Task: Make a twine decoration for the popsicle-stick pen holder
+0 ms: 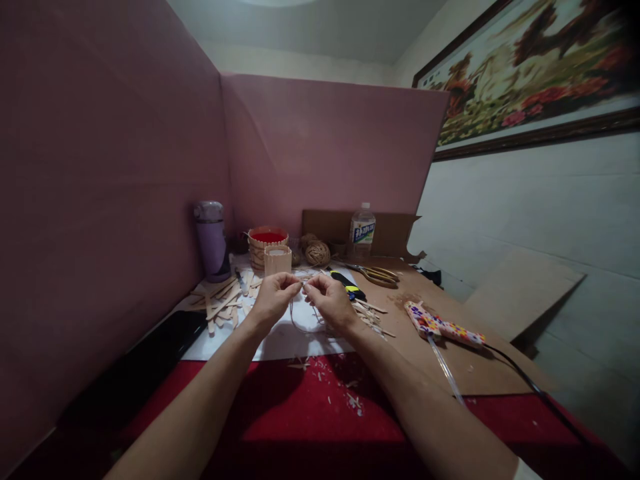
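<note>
Both hands meet over the white paper [280, 343], fingertips close together. My left hand [277, 297] pinches a thin piece of twine [294, 321], which hangs down in a loop toward the paper. My right hand [329, 300] is also closed in a pinch on the twine, thumb against forefinger. The exact spot between the fingertips is too small to make out. Just behind the hands stands a small cup of upright wooden sticks [278, 260]. Loose craft sticks [220, 308] lie in a pile to the left, and more thin sticks [373, 317] lie right of my right hand.
Behind stand a larger stick basket with red inside [257, 253], a twine ball [317, 253], a bottle [363, 230] and a purple tumbler [213, 240]. Scissors [377, 275] and a flowered glue gun [443, 325] with a cord lie on cardboard [425, 373]. Shavings litter the red cloth [300, 413].
</note>
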Motion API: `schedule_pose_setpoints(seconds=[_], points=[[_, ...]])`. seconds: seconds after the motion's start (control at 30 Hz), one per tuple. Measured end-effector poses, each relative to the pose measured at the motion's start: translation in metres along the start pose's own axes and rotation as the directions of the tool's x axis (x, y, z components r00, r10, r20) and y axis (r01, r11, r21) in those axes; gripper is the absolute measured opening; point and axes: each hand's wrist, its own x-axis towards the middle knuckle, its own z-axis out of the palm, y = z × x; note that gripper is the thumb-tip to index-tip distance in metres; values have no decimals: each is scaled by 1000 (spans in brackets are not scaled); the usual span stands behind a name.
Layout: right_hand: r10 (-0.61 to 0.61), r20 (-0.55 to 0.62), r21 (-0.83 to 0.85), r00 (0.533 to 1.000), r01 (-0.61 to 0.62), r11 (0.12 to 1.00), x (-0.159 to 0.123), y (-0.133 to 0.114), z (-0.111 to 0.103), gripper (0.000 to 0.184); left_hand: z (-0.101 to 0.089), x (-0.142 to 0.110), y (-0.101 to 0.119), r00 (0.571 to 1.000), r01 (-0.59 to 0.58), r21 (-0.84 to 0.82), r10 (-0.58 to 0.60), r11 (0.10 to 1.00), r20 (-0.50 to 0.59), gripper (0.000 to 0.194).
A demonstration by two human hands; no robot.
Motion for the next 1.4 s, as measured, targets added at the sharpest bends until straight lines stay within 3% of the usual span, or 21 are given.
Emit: schedule_pose_setpoints(seconds=[0.23, 0.67, 0.8, 0.9, 0.97, 1.07, 1.2, 1.4], points=[[-158, -98, -212, 983, 134, 968, -2, -7, -2, 16, 0, 1, -3, 1000, -8, 33, 9, 999, -17, 20], [-223, -66, -234, 973, 202, 951, -5, -9, -2, 17, -2, 3, -7, 997, -15, 51, 19, 999, -76, 20], [-124, -60, -156, 990, 113, 981, -5, -8, -1, 18, -3, 3, -6, 999, 44, -69, -45, 997, -23, 24], [-4, 5, 56, 1000, 3, 998, -4, -6, 1, 18, -3, 2, -6, 998, 64, -134, -65, 989, -6, 24], [84, 79, 269, 993, -103, 958, -3, -6, 2, 21, -4, 2, -6, 998, 69, -166, -67, 984, 18, 23], [207, 209, 487, 956, -285, 826, -1, -6, 1, 25, -4, 1, -7, 997, 73, -186, -66, 980, 43, 21], [276, 284, 534, 918, -390, 750, -2, -10, -3, 25, -5, 1, -8, 993, 77, -227, -54, 971, 106, 18], [232, 427, 556, 874, -456, 695, -3, -10, -6, 31, -5, -3, -5, 971, 124, -305, -53, 944, 233, 15]])
